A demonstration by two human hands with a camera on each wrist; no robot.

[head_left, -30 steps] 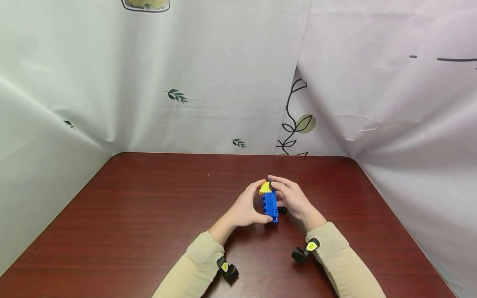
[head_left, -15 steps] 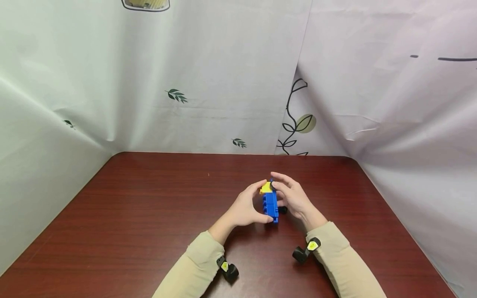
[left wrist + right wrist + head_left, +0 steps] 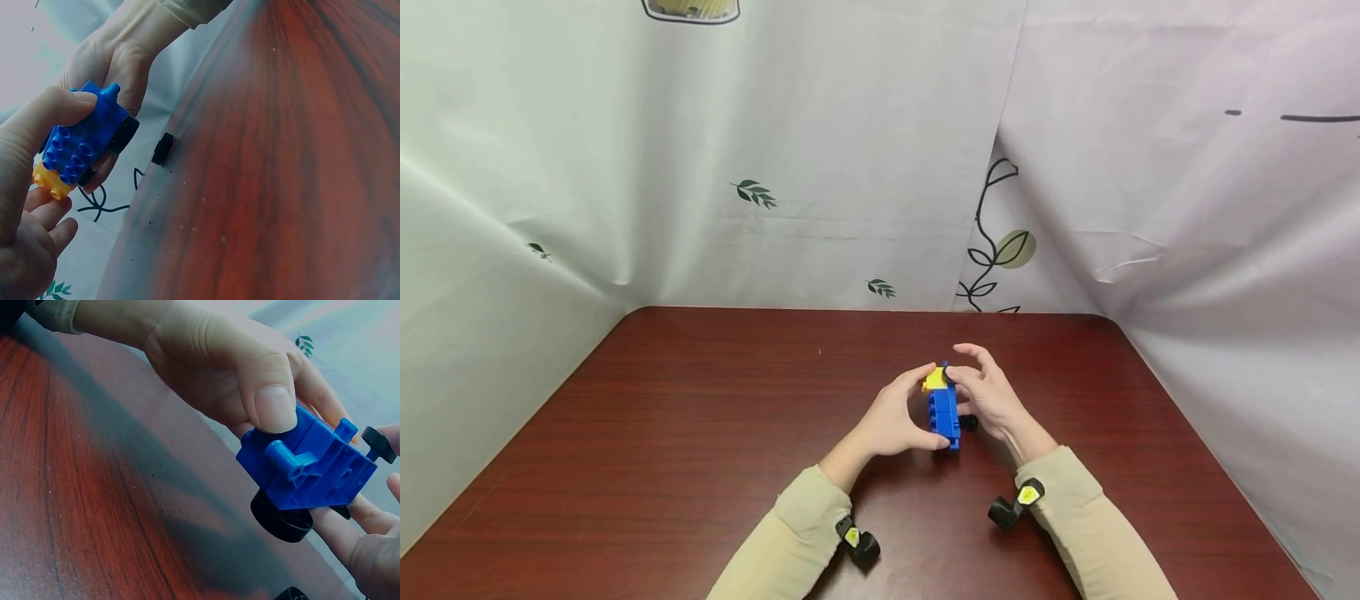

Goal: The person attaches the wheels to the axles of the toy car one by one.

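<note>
Blue-yellow brick vehicle (image 3: pixel 943 414), long axis fore-aft betw. hands; L. hand (image 3: pixel 889 419) grip clamped end-to-end, R. hand (image 3: pixel 995 402) pinching far-end wheel (image 3: pixel 377 441).

My head view is bright, with faint glare on the wood-grain tabletop (image 3: pixel 700 433). Both wrist views reach me dimmer, bluish.

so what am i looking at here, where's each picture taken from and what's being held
No machine here, just a person working bare-handed. The wide picture comes from a camera on the head, looking forward and down; the two close-ups come from small cameras worn on each wrist. The left hand holds a blue and yellow toy car end to end. The right hand holds it near the yellow end, touching a black wheel. On the brown table lies what looks like a loose wheel.
</note>
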